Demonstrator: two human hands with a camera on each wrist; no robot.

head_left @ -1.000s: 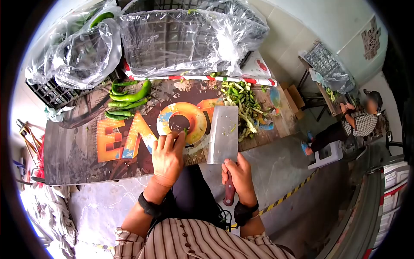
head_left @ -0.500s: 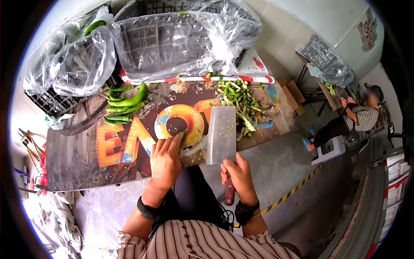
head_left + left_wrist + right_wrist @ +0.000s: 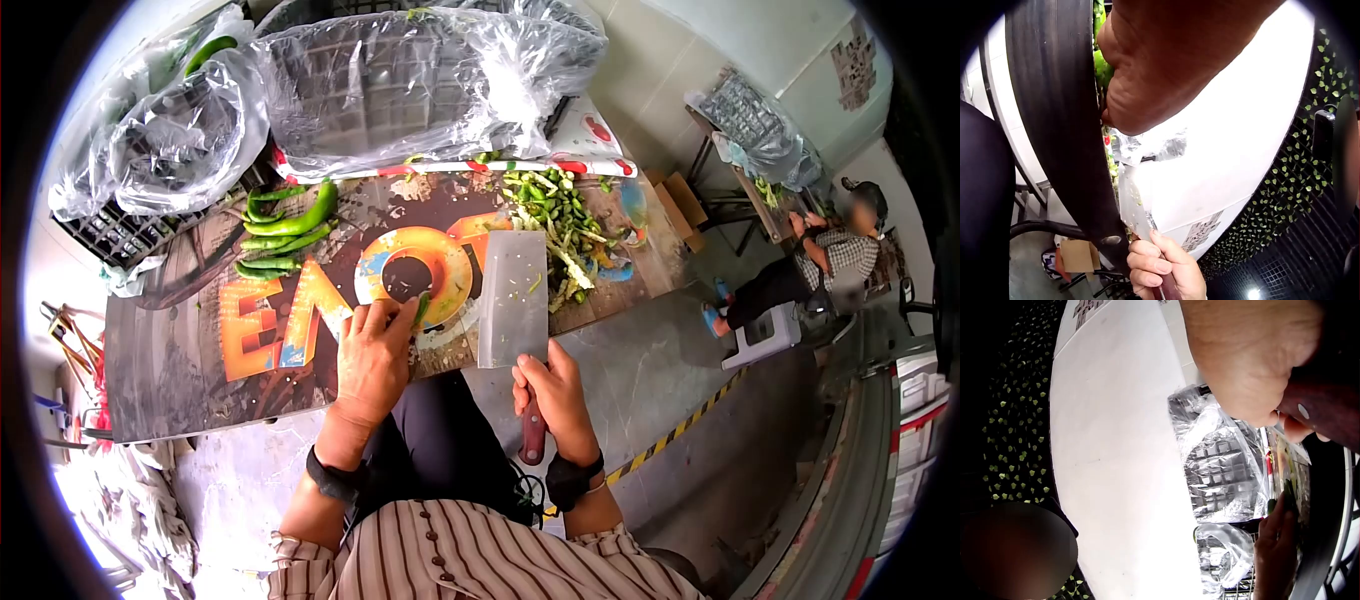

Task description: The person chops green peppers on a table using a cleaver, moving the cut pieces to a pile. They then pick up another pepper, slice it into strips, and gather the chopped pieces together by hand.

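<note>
Over the table's front part, the left hand point(image 3: 372, 362) pinches a green pepper piece point(image 3: 421, 308) between thumb and fingers. In the right wrist view the left hand point(image 3: 1275, 550) holds green pepper too. The right hand point(image 3: 558, 398) grips the dark red handle point(image 3: 533, 436) of a cleaver, whose broad blade point(image 3: 513, 300) points away from the body with green bits stuck on it. Whole green peppers point(image 3: 290, 232) lie at the table's back left. A heap of cut green pieces point(image 3: 555, 225) sits beyond and right of the blade.
Plastic-lined crates point(image 3: 400, 90) stand along the table's back, with another bagged crate point(image 3: 180, 140) at the left. A red-spotted white cloth point(image 3: 590, 145) lies under the crates. At the right, a seated person point(image 3: 840, 262) works by a second table; a cardboard box point(image 3: 680, 210) is on the floor.
The left hand has shifted slightly left, still pinching green pepper. The right hand and cleaver have hardly moved. The head view has shifted a little.
</note>
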